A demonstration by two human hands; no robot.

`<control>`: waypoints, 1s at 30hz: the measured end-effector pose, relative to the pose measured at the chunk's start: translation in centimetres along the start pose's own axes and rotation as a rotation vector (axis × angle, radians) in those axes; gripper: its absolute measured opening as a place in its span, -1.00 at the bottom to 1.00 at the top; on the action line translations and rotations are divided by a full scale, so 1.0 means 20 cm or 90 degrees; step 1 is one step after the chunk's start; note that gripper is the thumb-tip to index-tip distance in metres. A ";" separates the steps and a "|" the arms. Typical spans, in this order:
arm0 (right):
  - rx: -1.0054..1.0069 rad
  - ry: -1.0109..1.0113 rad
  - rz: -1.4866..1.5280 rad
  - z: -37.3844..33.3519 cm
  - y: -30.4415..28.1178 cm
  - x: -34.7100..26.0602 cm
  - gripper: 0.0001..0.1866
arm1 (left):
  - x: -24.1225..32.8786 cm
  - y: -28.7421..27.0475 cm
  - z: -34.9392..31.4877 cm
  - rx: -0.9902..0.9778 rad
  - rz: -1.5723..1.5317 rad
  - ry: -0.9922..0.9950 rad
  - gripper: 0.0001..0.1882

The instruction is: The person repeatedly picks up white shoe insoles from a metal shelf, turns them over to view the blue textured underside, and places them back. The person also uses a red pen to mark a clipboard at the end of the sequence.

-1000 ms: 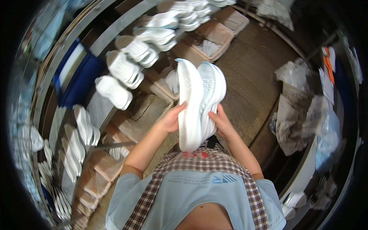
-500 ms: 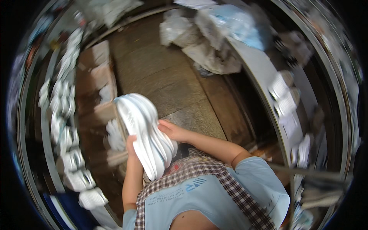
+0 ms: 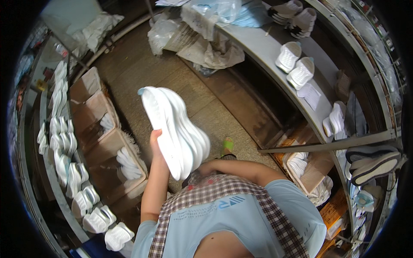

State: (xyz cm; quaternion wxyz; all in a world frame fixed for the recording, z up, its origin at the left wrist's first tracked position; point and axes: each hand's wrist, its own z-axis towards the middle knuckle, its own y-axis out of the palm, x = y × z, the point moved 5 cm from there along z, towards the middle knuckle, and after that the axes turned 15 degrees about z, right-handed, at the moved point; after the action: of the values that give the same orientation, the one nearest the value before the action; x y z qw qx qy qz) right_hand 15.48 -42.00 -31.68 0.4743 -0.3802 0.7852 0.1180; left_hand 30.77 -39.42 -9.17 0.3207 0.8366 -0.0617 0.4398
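Observation:
A stack of several white shoe soles [image 3: 172, 129] stands tilted in front of my body, its curved edges layered side by side. My left hand [image 3: 156, 141] grips it from the left; a finger or thumb shows at the edge and the rest is behind the soles. Just right of the stack's lower end is my right hand [image 3: 205, 167], low against the checked apron [image 3: 228, 182]. Its fingers are hidden, and whether it touches the soles cannot be made out.
White soles [image 3: 98, 218] line the left shelf. Below stand cardboard boxes [image 3: 112, 107] holding more soles. On the right, a grey bench [image 3: 262, 45] bears white soles [image 3: 300, 72] and dark-striped shoes [image 3: 303, 22]. A metal bar [image 3: 309, 147] juts in at the right. Plastic bags [image 3: 161, 34] lie ahead.
My right hand has left the stack and dropped toward the apron. The left hand alone now holds the soles. The surroundings have shifted in view as my head turned.

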 end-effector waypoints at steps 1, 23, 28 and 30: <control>0.022 0.001 -0.016 -0.01 0.00 0.02 -0.66 | -0.01 0.03 0.01 -0.021 -0.035 -0.007 -0.29; -0.016 0.064 -0.200 -0.25 -0.31 0.07 -0.68 | 0.04 0.40 0.08 -0.276 -0.199 0.000 -0.29; -0.011 0.064 -0.224 -0.29 -0.35 0.10 -0.68 | 0.03 0.43 0.12 -0.260 -0.180 -0.003 -0.27; -0.007 0.065 -0.233 -0.31 -0.36 0.11 -0.68 | 0.04 0.45 0.14 -0.265 -0.174 0.000 -0.27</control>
State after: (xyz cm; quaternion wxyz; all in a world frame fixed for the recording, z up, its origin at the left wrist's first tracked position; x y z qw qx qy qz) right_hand 15.95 -51.45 -28.98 0.4452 -0.5247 0.7254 0.0148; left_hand 29.67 -47.93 -5.37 0.5429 0.7529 -0.0370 0.3702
